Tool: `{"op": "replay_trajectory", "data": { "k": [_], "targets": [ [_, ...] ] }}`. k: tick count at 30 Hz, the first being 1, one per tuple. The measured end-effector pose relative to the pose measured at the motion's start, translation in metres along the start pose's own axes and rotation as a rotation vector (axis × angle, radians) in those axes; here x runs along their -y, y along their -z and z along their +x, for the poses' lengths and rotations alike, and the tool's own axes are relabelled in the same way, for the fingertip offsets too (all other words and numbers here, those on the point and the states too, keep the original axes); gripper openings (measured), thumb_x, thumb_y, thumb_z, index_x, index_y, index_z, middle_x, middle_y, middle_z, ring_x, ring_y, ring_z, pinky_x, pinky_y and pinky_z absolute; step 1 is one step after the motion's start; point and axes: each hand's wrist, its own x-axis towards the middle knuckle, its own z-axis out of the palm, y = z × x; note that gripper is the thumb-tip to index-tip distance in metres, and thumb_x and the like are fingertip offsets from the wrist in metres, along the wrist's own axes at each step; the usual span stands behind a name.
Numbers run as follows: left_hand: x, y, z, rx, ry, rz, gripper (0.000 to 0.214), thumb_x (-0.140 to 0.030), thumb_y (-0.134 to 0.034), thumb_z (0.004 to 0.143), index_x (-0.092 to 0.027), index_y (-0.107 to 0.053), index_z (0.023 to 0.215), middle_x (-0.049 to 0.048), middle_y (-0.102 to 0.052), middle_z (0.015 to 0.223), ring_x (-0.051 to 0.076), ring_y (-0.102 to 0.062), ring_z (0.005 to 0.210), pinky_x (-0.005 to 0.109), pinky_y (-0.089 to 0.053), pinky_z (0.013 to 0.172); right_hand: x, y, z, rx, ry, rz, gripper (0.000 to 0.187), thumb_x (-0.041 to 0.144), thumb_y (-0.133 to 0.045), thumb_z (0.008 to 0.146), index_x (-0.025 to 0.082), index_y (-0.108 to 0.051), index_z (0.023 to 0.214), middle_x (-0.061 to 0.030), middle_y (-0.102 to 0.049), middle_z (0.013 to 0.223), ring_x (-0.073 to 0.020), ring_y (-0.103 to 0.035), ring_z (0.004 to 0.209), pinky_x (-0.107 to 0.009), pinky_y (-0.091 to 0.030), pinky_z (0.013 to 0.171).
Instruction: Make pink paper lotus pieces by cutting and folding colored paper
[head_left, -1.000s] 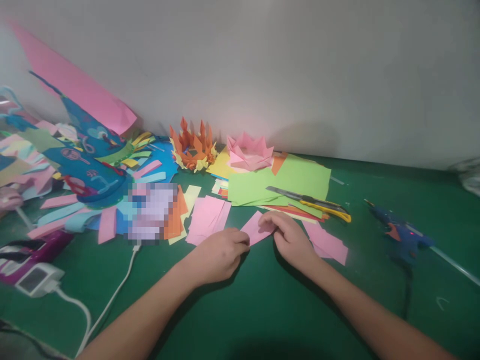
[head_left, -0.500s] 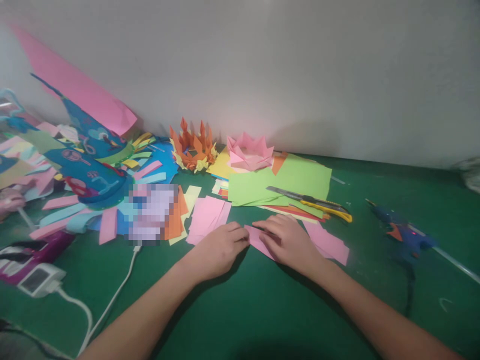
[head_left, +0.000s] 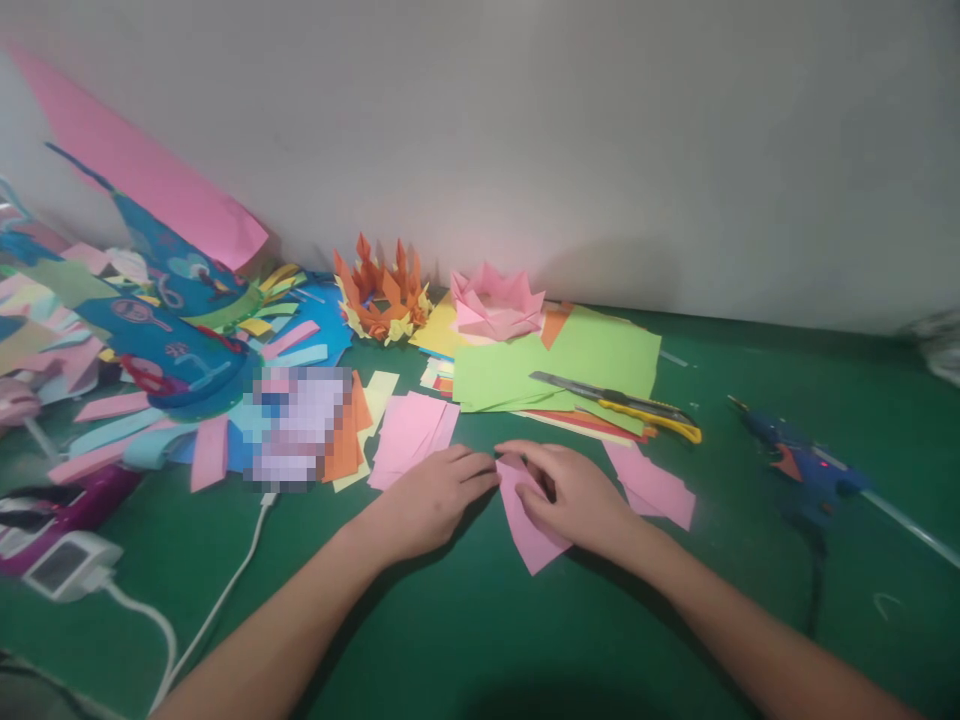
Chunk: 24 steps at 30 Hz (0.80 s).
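A small piece of pink paper (head_left: 527,535) is held between my two hands just above the green table, its lower corner pointing toward me. My right hand (head_left: 574,490) pinches it with the thumb over its front face and the fingers behind. At its upper left edge, the fingertips of my left hand (head_left: 435,500) are closed on it. Pink paper slips (head_left: 414,435) lie in a stack beyond my left hand. More pink slips (head_left: 656,485) are spread to the right of my right hand.
Behind the hands, a utility knife (head_left: 615,402) lies on green paper (head_left: 555,360). A pink paper crown (head_left: 496,305) and an orange paper crown (head_left: 382,300) stand near the wall. At right is a blue glue gun (head_left: 806,455); decorated blue cones (head_left: 180,345) and a white cable (head_left: 251,560) are at left.
The pink paper has turned so that one corner hangs down toward me, showing more of its face. My right hand has shifted slightly with it; my left hand stays nearly in place.
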Motion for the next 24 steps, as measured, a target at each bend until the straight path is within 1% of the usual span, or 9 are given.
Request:
{"op": "replay_trajectory", "data": {
  "k": [3, 5, 8, 11, 13, 15, 19, 21, 24],
  "targets": [
    [0.001, 0.001, 0.0, 0.01, -0.001, -0.02, 0.041, 0.0, -0.038, 0.084, -0.015, -0.052, 0.12, 0.0107, -0.057, 0.114, 0.02, -0.05, 0.095, 0.034, -0.047, 0.084, -0.001, -0.001, 0.0, 0.005, 0.028, 0.022, 0.034, 0.016, -0.051, 0.078, 0.024, -0.062, 0.109, -0.0031, -0.068, 0.088, -0.0194, -0.058, 0.078, -0.029, -0.042, 0.064],
    [0.001, 0.003, 0.0, 0.012, -0.003, -0.023, 0.041, -0.001, -0.038, 0.084, -0.016, -0.053, 0.12, 0.0109, -0.058, 0.114, 0.021, -0.051, 0.095, 0.035, -0.047, 0.083, -0.003, -0.002, 0.0, -0.006, 0.025, 0.044, 0.031, 0.016, -0.052, 0.078, 0.023, -0.061, 0.107, -0.003, -0.068, 0.087, -0.0189, -0.058, 0.077, -0.029, -0.043, 0.064],
    [-0.001, 0.005, 0.0, 0.018, 0.001, -0.031, 0.041, -0.001, -0.038, 0.085, -0.016, -0.053, 0.12, 0.0105, -0.058, 0.115, 0.021, -0.051, 0.097, 0.035, -0.047, 0.084, -0.005, -0.005, 0.0, -0.059, 0.025, 0.063, 0.033, 0.017, -0.054, 0.077, 0.022, -0.059, 0.108, -0.0043, -0.067, 0.09, -0.0189, -0.058, 0.077, -0.031, -0.045, 0.066],
    [-0.003, 0.007, 0.001, 0.028, -0.003, -0.045, 0.041, 0.0, -0.038, 0.084, -0.014, -0.053, 0.12, 0.0104, -0.057, 0.118, 0.021, -0.05, 0.1, 0.035, -0.047, 0.086, -0.007, -0.008, 0.0, -0.133, 0.027, 0.071, 0.037, 0.019, -0.056, 0.076, 0.021, -0.058, 0.113, -0.0058, -0.065, 0.094, -0.0198, -0.057, 0.081, -0.033, -0.046, 0.069],
    [-0.004, 0.009, 0.002, 0.027, 0.001, -0.059, 0.04, 0.0, -0.038, 0.084, -0.014, -0.054, 0.118, 0.0103, -0.058, 0.119, 0.021, -0.05, 0.1, 0.035, -0.046, 0.087, -0.008, -0.01, 0.001, -0.175, 0.007, 0.097, 0.038, 0.021, -0.057, 0.077, 0.021, -0.057, 0.115, -0.0052, -0.065, 0.091, -0.0189, -0.057, 0.078, -0.032, -0.047, 0.067],
    [-0.004, 0.009, 0.002, 0.022, 0.007, -0.075, 0.04, 0.0, -0.038, 0.084, -0.015, -0.055, 0.117, 0.0092, -0.058, 0.118, 0.02, -0.05, 0.101, 0.035, -0.046, 0.088, -0.008, -0.01, 0.002, -0.209, -0.02, 0.136, 0.034, 0.023, -0.055, 0.08, 0.021, -0.059, 0.114, -0.0041, -0.066, 0.087, -0.0175, -0.057, 0.073, -0.03, -0.047, 0.064],
    [-0.003, 0.01, 0.002, 0.029, 0.02, -0.091, 0.041, -0.001, -0.037, 0.085, -0.018, -0.055, 0.117, 0.0068, -0.058, 0.119, 0.019, -0.05, 0.101, 0.034, -0.045, 0.089, -0.008, -0.01, 0.005, -0.254, -0.042, 0.149, 0.019, 0.025, -0.056, 0.083, 0.023, -0.067, 0.098, -0.0025, -0.067, 0.079, -0.0172, -0.059, 0.069, -0.03, -0.047, 0.061],
    [-0.003, 0.009, 0.001, 0.032, 0.029, -0.09, 0.041, 0.0, -0.038, 0.085, -0.018, -0.056, 0.117, 0.0068, -0.058, 0.119, 0.019, -0.05, 0.1, 0.034, -0.045, 0.089, -0.008, -0.011, 0.005, -0.269, -0.001, 0.132, 0.013, 0.025, -0.056, 0.083, 0.024, -0.068, 0.088, -0.0025, -0.068, 0.079, -0.0179, -0.06, 0.072, -0.031, -0.047, 0.064],
    [-0.003, 0.009, 0.001, 0.021, 0.034, -0.083, 0.04, -0.002, -0.037, 0.085, -0.019, -0.057, 0.116, 0.0073, -0.058, 0.117, 0.019, -0.05, 0.101, 0.035, -0.045, 0.088, -0.011, -0.012, 0.006, -0.275, 0.116, 0.108, 0.015, 0.02, -0.054, 0.085, 0.023, -0.069, 0.082, -0.0031, -0.067, 0.081, -0.0179, -0.059, 0.078, -0.031, -0.046, 0.069]
  ]
}}
